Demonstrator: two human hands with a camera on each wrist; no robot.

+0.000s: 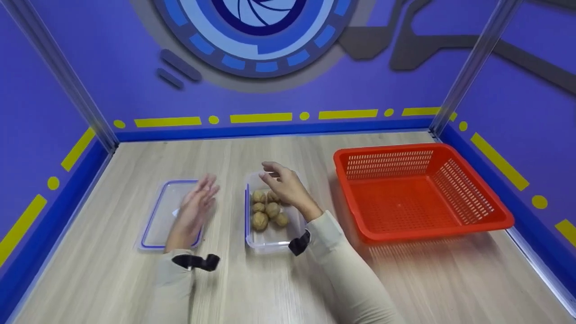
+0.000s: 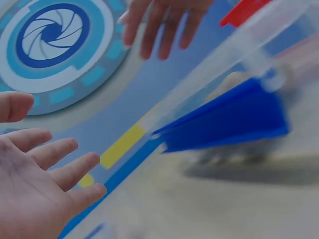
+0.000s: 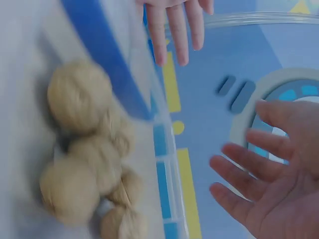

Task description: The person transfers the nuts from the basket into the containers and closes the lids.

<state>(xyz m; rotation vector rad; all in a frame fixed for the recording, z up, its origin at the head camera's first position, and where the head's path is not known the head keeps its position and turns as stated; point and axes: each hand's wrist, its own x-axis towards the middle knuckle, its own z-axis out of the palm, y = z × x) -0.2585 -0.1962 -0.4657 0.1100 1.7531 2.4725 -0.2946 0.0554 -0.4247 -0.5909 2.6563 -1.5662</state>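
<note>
Several walnuts [image 1: 260,221] lie in a clear plastic container [image 1: 269,245] with blue side clips, in the middle of the table in the head view. My right hand [image 1: 289,188] is above the container's right and far part, fingers spread and holding nothing; it hides some of the contents. To the left, my left hand [image 1: 192,218] hovers over the right side of a clear lid [image 1: 155,220] with a blue seal, its fingers extended and slightly blurred. The right wrist view shows the walnuts [image 3: 79,97] close up, with the right hand [image 3: 279,174] apart from them.
A red plastic basket [image 1: 405,236] with slotted walls stands on the right of the wooden table [image 1: 252,288]. Blue-purple panels [image 1: 135,99] with yellow marks enclose the table at the back and both sides.
</note>
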